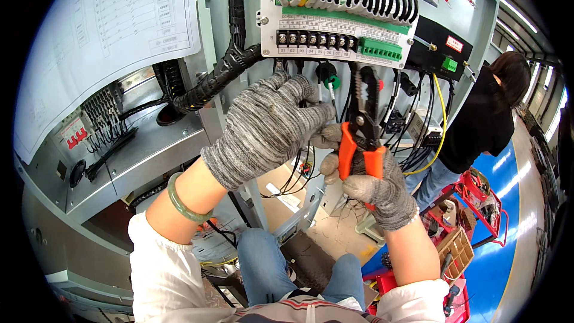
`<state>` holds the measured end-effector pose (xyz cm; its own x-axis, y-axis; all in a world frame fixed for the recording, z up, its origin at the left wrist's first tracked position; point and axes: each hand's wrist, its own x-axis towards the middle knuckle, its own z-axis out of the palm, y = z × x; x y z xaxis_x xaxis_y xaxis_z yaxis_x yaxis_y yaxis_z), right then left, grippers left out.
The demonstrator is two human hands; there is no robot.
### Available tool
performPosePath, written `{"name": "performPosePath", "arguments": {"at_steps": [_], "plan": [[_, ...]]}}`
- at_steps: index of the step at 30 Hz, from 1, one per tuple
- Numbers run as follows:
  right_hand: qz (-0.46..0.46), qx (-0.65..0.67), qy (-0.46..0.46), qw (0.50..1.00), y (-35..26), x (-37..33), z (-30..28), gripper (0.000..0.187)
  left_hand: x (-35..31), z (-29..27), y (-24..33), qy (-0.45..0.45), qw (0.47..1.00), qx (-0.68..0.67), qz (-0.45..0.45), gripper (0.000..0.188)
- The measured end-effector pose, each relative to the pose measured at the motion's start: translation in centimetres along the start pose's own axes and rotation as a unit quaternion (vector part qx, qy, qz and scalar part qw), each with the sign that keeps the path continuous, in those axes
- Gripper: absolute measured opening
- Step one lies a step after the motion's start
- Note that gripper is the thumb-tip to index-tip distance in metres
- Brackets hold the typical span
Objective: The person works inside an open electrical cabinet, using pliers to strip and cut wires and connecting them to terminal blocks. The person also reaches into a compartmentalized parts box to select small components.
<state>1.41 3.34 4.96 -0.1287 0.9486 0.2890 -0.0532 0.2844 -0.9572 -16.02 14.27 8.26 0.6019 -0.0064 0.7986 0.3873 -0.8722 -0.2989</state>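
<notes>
Nearest: the person's own knees in blue jeans (263,263), seated close against the open cabinet. White sleeves enter from the lower edge; a green bangle (182,203) sits on the left wrist.

Right hand (373,188), grey knit glove, is clenched around the orange handles of a wire stripper (362,137). The tool stands upright, black head pointing up, its tip just below the green connector strip (379,49). Whether the tool's head is closed on a wire cannot be told.

Left hand (266,128), same glove, lies just left of the stripper, fingers curled toward it and touching the right hand's fingertips. It appears to pinch thin black wires (296,170) that hang below it; the grip itself is hidden behind the glove.

Room to move: tight. Hanging black cables (412,137) and a yellow wire (442,125) crowd the right side of the stripper; a corrugated black conduit (218,75) runs diagonally just left of and above the left hand. Open space lies below the hands, toward the cabinet floor.

Farther: white terminal board (335,27) with a row of black screw terminals, cables fanning from its top edge. Far left, a paper drawing (101,30) covers the door panel, red breakers (75,137) beneath it.

Far right: another person in a black top (478,125) stands at the cabinet's right edge, on a blue floor (502,251).
</notes>
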Motion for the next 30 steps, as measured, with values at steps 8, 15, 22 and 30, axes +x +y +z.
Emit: {"name": "performPosePath", "arguments": {"at_steps": [8,15,22,30], "plan": [[-0.070,-0.161,0.111,0.978,0.3,-2.0,-1.4,0.068,0.6,-0.8,-0.9,0.023,0.993,-0.106,0.037,0.026],[-0.291,-0.518,0.264,0.760,0.6,-0.9,-2.2,0.058,2.1,-1.0,0.1,-0.012,0.930,-0.320,-0.179,0.025],[-0.283,-0.620,0.266,0.682,-1.4,-0.1,-1.3,0.061,2.1,-0.3,0.2,-0.057,0.911,-0.359,-0.193,0.020],[-0.264,-0.609,0.274,0.696,-1.0,0.1,-1.4,0.065,1.7,0.7,0.1,0.018,0.921,-0.360,-0.148,0.018]]}}
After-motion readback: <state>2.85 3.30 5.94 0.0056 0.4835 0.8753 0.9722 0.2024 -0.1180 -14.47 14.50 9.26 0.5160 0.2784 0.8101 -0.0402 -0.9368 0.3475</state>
